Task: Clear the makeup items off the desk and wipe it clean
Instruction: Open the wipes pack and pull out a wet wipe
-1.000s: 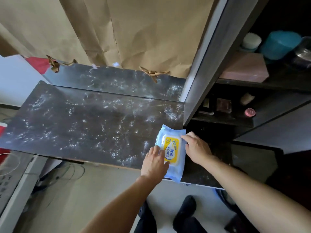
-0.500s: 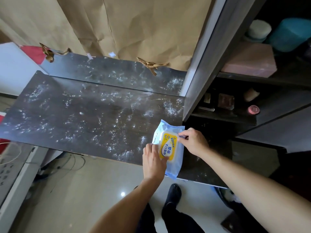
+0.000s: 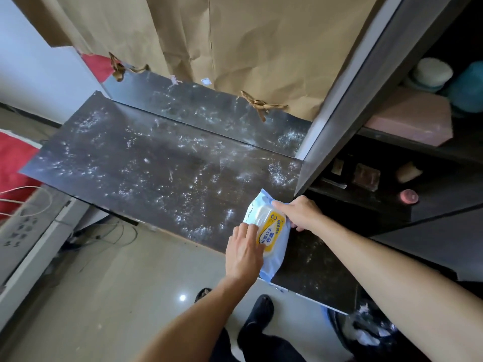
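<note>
A light blue pack of wet wipes (image 3: pixel 273 262) with a yellow label and white lid lies near the front right of the dark desk (image 3: pixel 156 165). The desk top is flecked all over with white powder smudges. My left hand (image 3: pixel 244 253) rests on the pack's left side, fingertips at the edge of the white lid. My right hand (image 3: pixel 300 214) grips the pack's far right edge, index finger stretched along its top. I cannot tell whether the lid is raised.
Right of the desk, dark shelves hold a pink box (image 3: pixel 407 121), a teal container (image 3: pixel 467 87), a small pink jar (image 3: pixel 409 196) and other small items. Brown paper (image 3: pixel 261 48) hangs behind. A bin (image 3: pixel 366 333) stands below right; cables (image 3: pixel 26 202) lie left.
The pack has turned slightly on the desk. My right hand shifted from the lid's edge to the pack's far right edge; my left hand stays on the pack.
</note>
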